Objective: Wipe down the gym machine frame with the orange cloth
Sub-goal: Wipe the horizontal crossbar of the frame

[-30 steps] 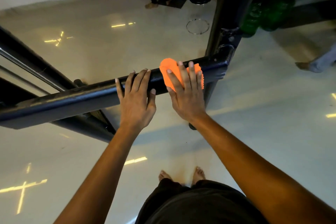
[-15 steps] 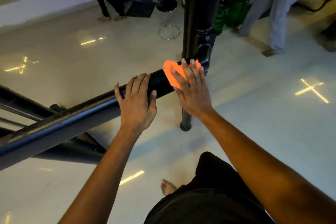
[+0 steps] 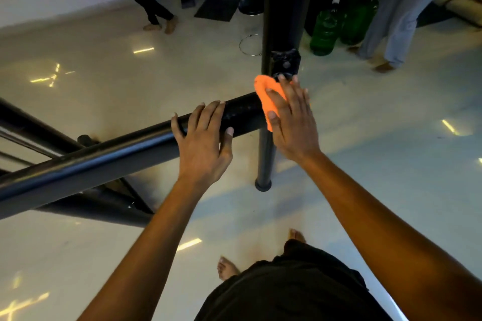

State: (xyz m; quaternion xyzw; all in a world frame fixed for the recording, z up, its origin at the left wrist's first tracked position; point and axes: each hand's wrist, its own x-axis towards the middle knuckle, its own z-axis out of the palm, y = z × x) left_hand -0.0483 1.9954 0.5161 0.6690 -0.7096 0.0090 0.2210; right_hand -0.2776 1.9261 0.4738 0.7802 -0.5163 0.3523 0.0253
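Pale, glossy floor [image 3: 378, 164] spread under everything, catching streaks of ceiling light. Across it ran the black bar [image 3: 104, 161] of the gym machine, sloping up from the left to meet an upright post [image 3: 283, 8] at a bolted joint [image 3: 285, 62]. The person stood barefoot close behind the bar, dark shorts [image 3: 294, 289] showing below their arms.

Their right hand [image 3: 293, 122] lay flat on the orange cloth [image 3: 266, 94], fingers straight and slightly spread, pressing it against the end of the bar right at the joint; the cloth showed above and to the left of the fingers, and a strip of it hung down beside the thumb. Their left hand [image 3: 203, 143] rested on the bar just beside it, fingers laid over the top and the thumb against the near side, gripping nothing else.

Farther off, two green bottles [image 3: 326, 28] stood near the post, with a wire ring [image 3: 249, 44] on the floor to its left. Two other people's legs and bare feet were visible beyond.
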